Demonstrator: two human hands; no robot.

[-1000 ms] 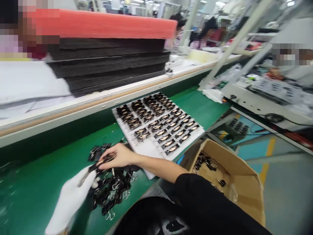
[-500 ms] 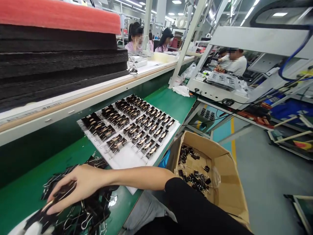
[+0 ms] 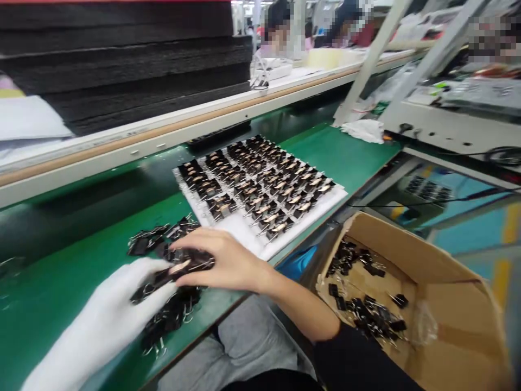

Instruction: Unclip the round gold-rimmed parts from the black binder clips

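My left hand (image 3: 109, 304), in a white glove, is closed around a black binder clip (image 3: 148, 286). Bare, my right hand (image 3: 228, 260) pinches another black binder clip (image 3: 199, 259) right beside it. A small tan piece (image 3: 179, 267) shows between the two hands; which clip bears it I cannot tell. Under and around the hands lies a loose pile of black binder clips (image 3: 166, 323) with wire handles. Beyond them, a white board (image 3: 240, 228) carries rows of binder clips (image 3: 264, 182), many with tan pieces in them.
On my right stands an open cardboard box (image 3: 456, 315) with loose binder clips (image 3: 374, 317) inside. Dark foam sheets (image 3: 142, 60) are stacked on the raised shelf behind the green bench (image 3: 313, 146). A white metal frame (image 3: 374, 65) rises at the right, with co-workers farther back.
My view has turned left and down. The gloved left hand has come more fully into view. My right hand is now beside it, with the clips held close together.
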